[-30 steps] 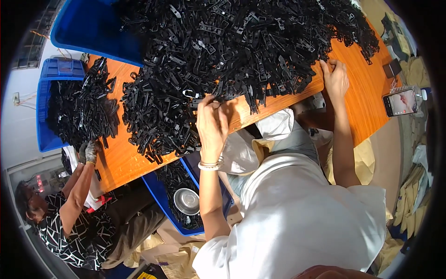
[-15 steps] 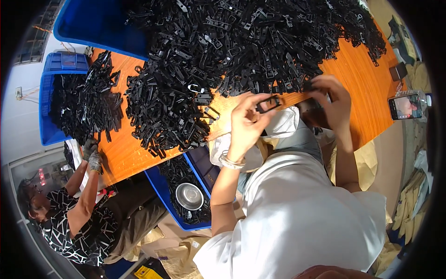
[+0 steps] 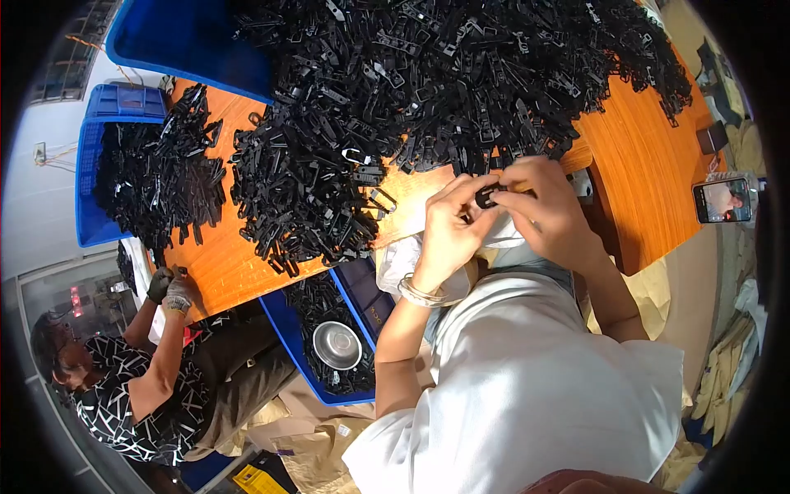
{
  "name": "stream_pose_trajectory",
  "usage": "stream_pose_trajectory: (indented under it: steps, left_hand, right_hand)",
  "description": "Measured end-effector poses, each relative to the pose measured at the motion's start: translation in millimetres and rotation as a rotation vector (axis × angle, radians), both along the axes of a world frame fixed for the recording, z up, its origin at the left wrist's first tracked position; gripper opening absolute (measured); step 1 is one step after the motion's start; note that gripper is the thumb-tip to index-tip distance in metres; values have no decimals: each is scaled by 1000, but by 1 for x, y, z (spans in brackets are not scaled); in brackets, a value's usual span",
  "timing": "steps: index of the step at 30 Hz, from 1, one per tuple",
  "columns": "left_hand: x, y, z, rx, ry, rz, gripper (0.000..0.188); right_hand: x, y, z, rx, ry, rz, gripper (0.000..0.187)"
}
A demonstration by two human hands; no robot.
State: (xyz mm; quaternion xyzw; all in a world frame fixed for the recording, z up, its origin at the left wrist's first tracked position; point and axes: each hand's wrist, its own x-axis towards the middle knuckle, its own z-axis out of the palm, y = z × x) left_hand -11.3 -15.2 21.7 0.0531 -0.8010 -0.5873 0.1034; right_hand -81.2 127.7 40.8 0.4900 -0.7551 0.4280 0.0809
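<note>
My left hand (image 3: pixel 451 224), with bangles at the wrist, pinches a small black plastic frame (image 3: pixel 487 195) just off the table's near edge. Against the same piece, from the right, press the bent fingers of my right hand (image 3: pixel 546 210). Whether a second small part sits between those right fingertips is hidden. Beyond both hands spreads a big heap of black plastic parts (image 3: pixel 428 90), long clips and frames among them. A smaller pile of similar parts (image 3: pixel 304 181) lies to the left of my left hand.
The orange wooden table (image 3: pixel 650 156) carries the heaps. A blue crate (image 3: pixel 189 49) stands far left. Below the edge, a blue bin (image 3: pixel 284 342) holds black parts and a metal bowl (image 3: pixel 336 345). A gloved co-worker (image 3: pixel 164 362) sits left. A phone (image 3: pixel 724 201) is at the right.
My right hand has come in from the right and down to meet the left at the black frame. My left hand has shifted slightly right. The co-worker's gloved hands have moved a little.
</note>
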Motion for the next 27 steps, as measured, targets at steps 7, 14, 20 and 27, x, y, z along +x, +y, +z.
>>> stream_pose_trajectory:
  steps: [7, 14, 20, 27]
  left_hand:
    - [-37, -10, -8, 835, -147, -409, 26]
    - [-153, -41, -4, -490, 308, 77, 17]
    - [-185, -43, -9, -824, 226, 74, 20]
    - [-133, -20, 4, -288, 165, 69, 23]
  right_hand:
    - [-8, 19, -24, -463, -577, -96, 13]
    - [-16, 32, -38, -564, -754, -338, 11]
    - [-20, 45, -48, -563, -820, -386, 11]
    - [-38, 40, -38, -678, -786, -452, 9]
